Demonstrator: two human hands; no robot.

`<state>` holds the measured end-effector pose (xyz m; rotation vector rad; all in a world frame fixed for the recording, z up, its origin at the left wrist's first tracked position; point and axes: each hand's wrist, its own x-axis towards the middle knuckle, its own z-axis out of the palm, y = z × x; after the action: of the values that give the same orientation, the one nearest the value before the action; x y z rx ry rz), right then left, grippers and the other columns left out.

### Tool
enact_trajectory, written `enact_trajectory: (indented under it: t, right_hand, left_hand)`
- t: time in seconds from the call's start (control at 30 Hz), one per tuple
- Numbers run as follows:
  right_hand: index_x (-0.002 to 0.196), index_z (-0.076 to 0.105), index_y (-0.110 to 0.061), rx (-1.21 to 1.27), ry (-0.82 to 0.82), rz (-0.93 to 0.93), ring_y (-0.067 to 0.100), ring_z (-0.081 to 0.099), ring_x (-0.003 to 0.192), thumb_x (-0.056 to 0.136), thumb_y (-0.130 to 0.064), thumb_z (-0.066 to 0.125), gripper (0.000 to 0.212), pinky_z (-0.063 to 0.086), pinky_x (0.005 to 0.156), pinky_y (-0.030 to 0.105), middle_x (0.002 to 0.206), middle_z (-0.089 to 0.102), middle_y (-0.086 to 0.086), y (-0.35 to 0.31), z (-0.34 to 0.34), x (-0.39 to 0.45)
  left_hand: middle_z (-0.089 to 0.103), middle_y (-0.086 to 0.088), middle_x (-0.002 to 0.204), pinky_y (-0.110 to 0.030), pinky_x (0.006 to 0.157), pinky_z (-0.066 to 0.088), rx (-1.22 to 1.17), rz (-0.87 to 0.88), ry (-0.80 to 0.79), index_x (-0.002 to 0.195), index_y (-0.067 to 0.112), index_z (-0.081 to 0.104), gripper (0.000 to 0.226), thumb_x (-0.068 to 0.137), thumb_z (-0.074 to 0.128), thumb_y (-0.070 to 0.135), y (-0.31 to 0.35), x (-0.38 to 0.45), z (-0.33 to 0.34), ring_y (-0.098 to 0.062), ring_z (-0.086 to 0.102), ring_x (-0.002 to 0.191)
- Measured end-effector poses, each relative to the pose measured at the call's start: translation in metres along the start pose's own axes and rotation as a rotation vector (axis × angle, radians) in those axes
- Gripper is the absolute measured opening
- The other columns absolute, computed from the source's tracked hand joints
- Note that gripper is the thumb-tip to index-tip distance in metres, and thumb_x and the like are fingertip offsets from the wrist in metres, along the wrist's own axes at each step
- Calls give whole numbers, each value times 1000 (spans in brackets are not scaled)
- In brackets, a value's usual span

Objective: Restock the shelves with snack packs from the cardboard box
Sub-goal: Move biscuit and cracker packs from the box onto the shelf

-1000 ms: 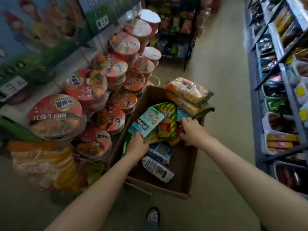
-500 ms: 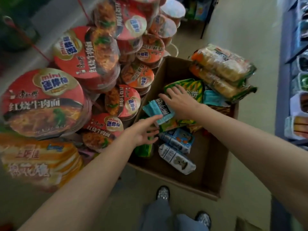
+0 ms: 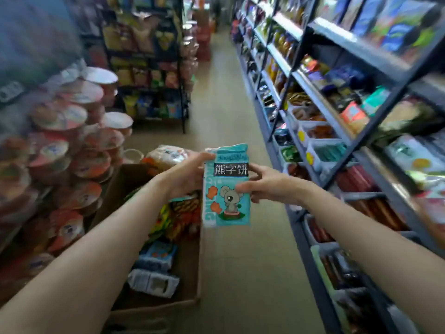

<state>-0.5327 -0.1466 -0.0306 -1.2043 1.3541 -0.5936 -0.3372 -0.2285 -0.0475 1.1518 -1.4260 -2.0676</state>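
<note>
Snack pack (image 3: 226,189) upright, long axis vertical, top up.

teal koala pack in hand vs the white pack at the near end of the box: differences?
The teal koala pack is upright in the air, gripped by the left hand and right hand; the white pack lies flat in the cardboard box, untouched. Teal pack's print is sharp; white pack's is blurred. Both are snack packs.
</note>
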Motion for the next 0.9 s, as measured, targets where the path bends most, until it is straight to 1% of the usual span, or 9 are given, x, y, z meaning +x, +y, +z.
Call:
enact_trajectory:
  t: [0.1, 0.2, 0.27, 0.37, 0.4, 0.5, 0.6, 0.7, 0.9]
  right_hand:
    - [107, 59, -18, -70, 174, -7, 23, 58, 84, 80, -12, 71, 30, 47, 61, 24, 101, 69, 5, 7, -63, -70]
    - [115, 60, -15, -70, 406, -56, 24, 65, 103, 75, -9, 75, 43, 54, 86, 35, 112, 69, 5, 14, -124, -145]
    - [120, 56, -10, -94, 566, -115, 21, 62, 106, 74, -1, 74, 50, 53, 88, 32, 118, 65, 7, 19, -155, -194]
    - [118, 53, -9, -107, 821, -172, 20, 58, 109, 72, 3, 74, 53, 50, 92, 38, 117, 62, 9, 31, -191, -258]
    - [117, 52, -8, -74, 895, -182, 19, 59, 106, 71, 5, 74, 53, 51, 92, 38, 117, 61, 11, 36, -201, -276]
    - [108, 50, -11, 65, 1078, -242, 6, 63, 83, 74, 4, 71, 42, 52, 76, 21, 105, 63, 8, 46, -226, -319]
    - [92, 55, -21, 191, 1212, -255, 14, 61, 90, 76, -10, 72, 25, 48, 79, 24, 98, 65, -1, 58, -247, -351]
    - [85, 58, -24, 254, 1285, -226, 3, 59, 80, 82, -20, 67, 11, 47, 67, 15, 89, 65, -10, 75, -261, -371]
    - [96, 61, -20, 329, 1397, -219, 14, 60, 95, 81, -17, 67, 17, 45, 78, 23, 97, 67, -5, 89, -310, -377]
  left_hand:
    - [73, 2, 83, -20, 61, 52, 111, 117, -138, 103, 22, 61, 20, 90, 50, 31, 42, 21, 91, -9, 68, 70]
    - [70, 5, 92, -19, 68, 55, 134, 241, -314, 103, 26, 61, 29, 77, 68, 36, 74, 34, 177, -8, 66, 78]
    - [70, 5, 92, -20, 73, 54, 125, 277, -419, 102, 25, 61, 45, 63, 80, 38, 89, 39, 231, -10, 65, 79]
    - [70, 5, 96, -27, 84, 49, 172, 310, -585, 101, 27, 62, 33, 69, 69, 30, 102, 47, 307, -13, 62, 89]
    - [70, 6, 99, -30, 89, 46, 201, 320, -640, 101, 28, 63, 31, 71, 68, 27, 104, 49, 329, -14, 60, 95]
    - [66, 3, 113, -36, 100, 40, 302, 350, -737, 106, 28, 62, 25, 83, 67, 17, 113, 54, 386, -12, 59, 104]
    - [68, -4, 110, -41, 100, 38, 335, 349, -765, 98, 25, 69, 30, 70, 79, 26, 123, 65, 435, -25, 59, 109]
    - [70, -6, 101, -40, 98, 40, 415, 342, -809, 93, 20, 71, 21, 74, 74, 30, 128, 84, 477, -27, 59, 101]
    - [70, -6, 104, -43, 103, 39, 473, 363, -937, 97, 22, 67, 46, 57, 78, 40, 147, 136, 529, -24, 62, 102]
